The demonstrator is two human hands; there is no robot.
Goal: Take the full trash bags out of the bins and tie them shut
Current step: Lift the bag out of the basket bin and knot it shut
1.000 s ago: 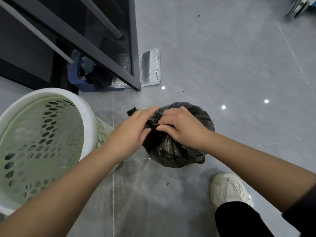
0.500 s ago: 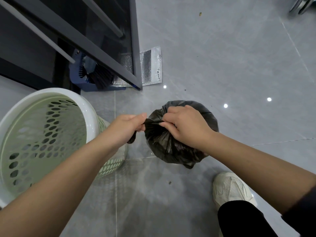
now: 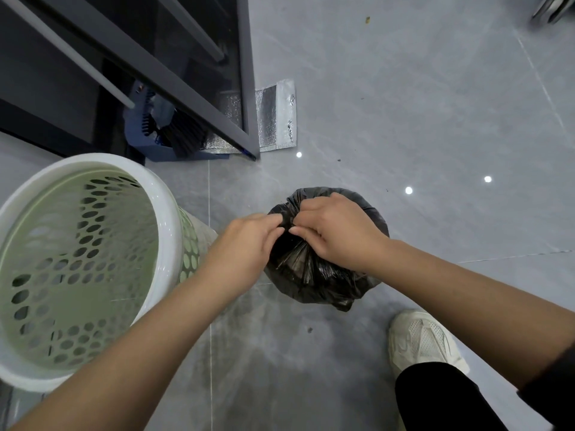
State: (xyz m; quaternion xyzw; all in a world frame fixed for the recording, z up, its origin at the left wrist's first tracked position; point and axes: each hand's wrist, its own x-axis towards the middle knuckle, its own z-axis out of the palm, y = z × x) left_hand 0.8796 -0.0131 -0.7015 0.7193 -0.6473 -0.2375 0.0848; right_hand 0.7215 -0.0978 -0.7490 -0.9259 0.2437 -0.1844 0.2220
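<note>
A full black trash bag [image 3: 314, 275] sits on the grey tiled floor just right of centre. Both hands meet at its gathered top. My left hand [image 3: 249, 244] pinches the bunched plastic from the left, fingers curled. From the right, my right hand [image 3: 336, 228] pinches the same neck of plastic, knuckles up, covering much of the bag's top. The pale green perforated bin [image 3: 174, 213] with a white rim stands at the left with no bag inside.
A dark metal-framed glass door [image 3: 245, 88] stands at the upper left, with a blue dustpan and black brush [image 3: 174, 132] behind it and a silver foil mat [image 3: 275, 116] at its foot. My white shoe [image 3: 423, 340] rests at the lower right.
My left hand had pulled a strand of bag out to the left; now it has come back in against the right hand at the bag's neck. The bag has barely shifted.
</note>
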